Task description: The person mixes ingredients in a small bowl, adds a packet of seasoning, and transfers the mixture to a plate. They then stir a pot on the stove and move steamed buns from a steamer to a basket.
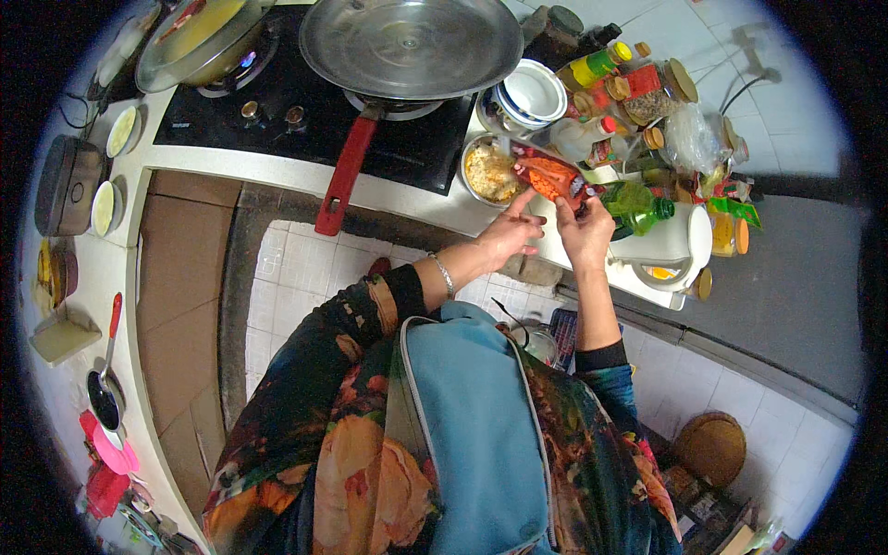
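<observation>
A red printed plastic packet is pinched at one end by my right hand. It tilts with its far end over the edge of a round bowl on the counter. Pale, crumbly food fills this bowl, with a yellowish patch near the packet. My left hand is just below the packet, fingers spread and index finger pointing up at its lower edge. Whether that fingertip touches the packet cannot be told. A green plastic bottle lies close to my right hand.
A large pan sits on the black gas hob, its red handle jutting past the counter edge. A lidded pan stands over a blue flame. Jars and bottles crowd the right counter beside a white jug. Small bowls stand left.
</observation>
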### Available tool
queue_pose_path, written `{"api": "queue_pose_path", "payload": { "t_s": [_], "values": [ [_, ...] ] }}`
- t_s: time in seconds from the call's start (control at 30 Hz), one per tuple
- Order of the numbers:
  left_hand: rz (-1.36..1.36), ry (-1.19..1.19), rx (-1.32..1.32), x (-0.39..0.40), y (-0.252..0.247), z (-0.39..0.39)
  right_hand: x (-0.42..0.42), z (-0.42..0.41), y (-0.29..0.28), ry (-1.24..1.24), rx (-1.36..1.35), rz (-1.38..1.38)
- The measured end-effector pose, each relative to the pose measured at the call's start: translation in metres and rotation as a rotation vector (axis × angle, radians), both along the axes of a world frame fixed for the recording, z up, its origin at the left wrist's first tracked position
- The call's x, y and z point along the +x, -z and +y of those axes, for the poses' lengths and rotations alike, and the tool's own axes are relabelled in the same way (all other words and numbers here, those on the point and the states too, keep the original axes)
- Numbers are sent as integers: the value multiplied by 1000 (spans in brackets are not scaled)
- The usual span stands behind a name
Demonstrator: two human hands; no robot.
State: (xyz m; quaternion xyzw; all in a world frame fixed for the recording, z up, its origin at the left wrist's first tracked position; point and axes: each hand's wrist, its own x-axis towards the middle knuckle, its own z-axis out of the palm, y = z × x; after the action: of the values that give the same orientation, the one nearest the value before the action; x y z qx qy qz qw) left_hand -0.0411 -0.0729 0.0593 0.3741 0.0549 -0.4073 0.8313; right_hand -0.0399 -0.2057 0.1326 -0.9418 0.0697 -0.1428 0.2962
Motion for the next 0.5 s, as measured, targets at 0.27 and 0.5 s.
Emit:
{"api": "queue_pose_path", "payload": {
  "t_s": [0.27, 0.5],
  "values": [
    [-30, -12, 16, 5, 2, -4, 3, -24, 33, 64, 263, 23],
    [-75, 22, 22, 4, 4, -7, -9, -8, 21, 126, 628, 55]
  ]
}}
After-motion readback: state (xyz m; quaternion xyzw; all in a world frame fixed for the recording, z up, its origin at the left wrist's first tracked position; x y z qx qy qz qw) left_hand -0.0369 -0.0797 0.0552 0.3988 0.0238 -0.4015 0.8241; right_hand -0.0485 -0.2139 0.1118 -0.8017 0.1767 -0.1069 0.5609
